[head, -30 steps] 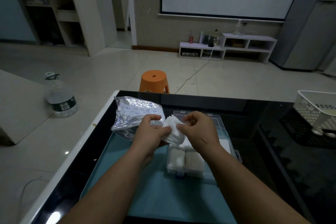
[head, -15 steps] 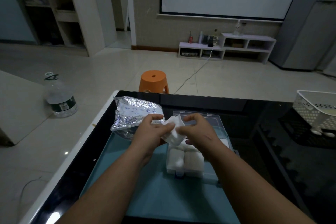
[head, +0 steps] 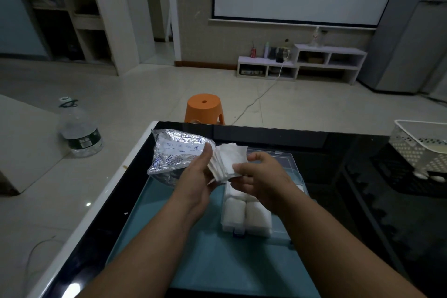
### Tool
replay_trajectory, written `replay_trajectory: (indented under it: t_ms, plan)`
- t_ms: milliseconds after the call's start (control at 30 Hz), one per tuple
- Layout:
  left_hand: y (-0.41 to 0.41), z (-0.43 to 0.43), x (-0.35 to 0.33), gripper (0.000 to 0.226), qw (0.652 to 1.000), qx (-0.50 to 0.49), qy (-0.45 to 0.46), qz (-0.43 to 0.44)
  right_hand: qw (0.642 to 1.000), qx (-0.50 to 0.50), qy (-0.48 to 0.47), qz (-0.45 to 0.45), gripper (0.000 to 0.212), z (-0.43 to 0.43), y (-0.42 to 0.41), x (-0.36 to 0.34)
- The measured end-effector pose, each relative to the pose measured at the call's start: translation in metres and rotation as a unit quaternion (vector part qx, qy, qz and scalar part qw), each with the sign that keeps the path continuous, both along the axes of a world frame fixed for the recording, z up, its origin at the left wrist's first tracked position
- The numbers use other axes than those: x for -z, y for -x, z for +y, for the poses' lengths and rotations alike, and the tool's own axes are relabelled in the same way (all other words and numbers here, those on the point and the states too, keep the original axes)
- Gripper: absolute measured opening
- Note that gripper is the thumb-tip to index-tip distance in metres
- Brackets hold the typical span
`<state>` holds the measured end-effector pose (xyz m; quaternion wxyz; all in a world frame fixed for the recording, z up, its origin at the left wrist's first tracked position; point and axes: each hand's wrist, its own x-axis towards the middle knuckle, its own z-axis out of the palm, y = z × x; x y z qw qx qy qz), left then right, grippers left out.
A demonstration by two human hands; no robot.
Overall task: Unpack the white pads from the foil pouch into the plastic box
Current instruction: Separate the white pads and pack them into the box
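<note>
A stack of white pads [head: 229, 161] is held upright above the table, just over the far left corner of the clear plastic box [head: 294, 164]. My left hand [head: 197, 174] grips the stack from the left, thumb on top. My right hand [head: 260, 174] pinches the stack's lower right corner. The silver foil pouch [head: 176, 152] with blue print lies crumpled on the table, just left of my left hand. White pads [head: 246, 215] sit in rows in the near part of the box.
The box stands on a teal mat [head: 193, 249] on a black glass table [head: 338, 143] with a white left edge. A white perforated basket [head: 420, 145] is at the far right. An orange stool [head: 204, 107] and a water bottle [head: 78, 133] stand on the floor beyond.
The stack of pads has risen slightly and now stands with its flat face toward me. My right hand has slipped from the top of the stack to its lower right corner.
</note>
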<state>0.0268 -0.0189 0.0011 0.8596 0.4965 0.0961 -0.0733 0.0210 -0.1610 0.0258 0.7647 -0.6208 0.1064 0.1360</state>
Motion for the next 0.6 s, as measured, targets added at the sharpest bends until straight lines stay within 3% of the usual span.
replay_trajectory:
  t_ms: [67,233,300,433,533,600]
  plan:
    - [0.0018,-0.0002,0.0002,0.067,0.999,0.027,0.02,0.008,1.0,-0.009,-0.006,0.003,0.044,0.0018,0.0018,-0.0014]
    - [0.005,0.002,-0.0007,0.037,0.995,0.046,0.084,0.001,0.997,-0.068,0.016,-0.015,0.042,0.004,0.0057,-0.0011]
    - [0.0039,0.0044,-0.0007,0.042,0.995,0.038,0.089,0.004,0.994,-0.083,0.064,-0.042,0.039,0.0046,0.0068,-0.0003]
    - [0.0004,0.0049,-0.0009,0.043,0.996,-0.001,0.086,0.029,0.963,-0.022,0.216,-0.158,0.032,0.0046,0.0024,0.0034]
    - [-0.0021,0.0052,0.0023,0.037,0.994,-0.011,0.101,0.042,0.944,0.017,0.235,-0.231,0.018,0.0033,-0.0015,0.0015]
    - [-0.0027,0.0048,0.0042,0.033,0.995,-0.009,0.09,0.043,0.943,0.003,0.243,-0.227,0.015,0.0031,-0.0014,0.0017]
